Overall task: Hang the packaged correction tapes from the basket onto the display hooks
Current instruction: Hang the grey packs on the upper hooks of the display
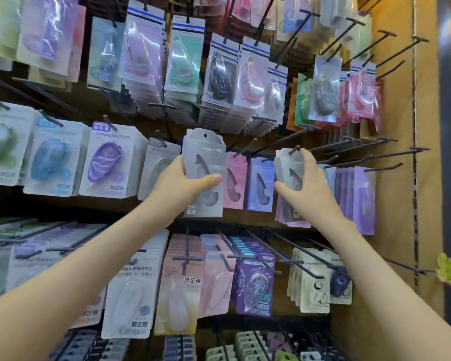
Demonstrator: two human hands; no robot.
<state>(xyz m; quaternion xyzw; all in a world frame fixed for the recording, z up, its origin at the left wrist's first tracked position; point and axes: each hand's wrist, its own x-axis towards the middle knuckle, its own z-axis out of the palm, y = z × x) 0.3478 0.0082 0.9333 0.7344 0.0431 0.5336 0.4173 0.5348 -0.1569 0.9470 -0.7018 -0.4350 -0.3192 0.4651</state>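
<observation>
Head view. We hold two grey card packs, each with a curved window cut in the front.

The left pack stands upright before the middle row, its top hole off any hook. The right pack meets the tip of a black hook at its top edge.

Both arms are raised. Our left hand wraps round its pack, thumb across the front. Our right hand grips the other from the side.

The left pack reads "AIR", with "5" and "10" low down. A white pack below reads "Campus" and "修正带".
</observation>
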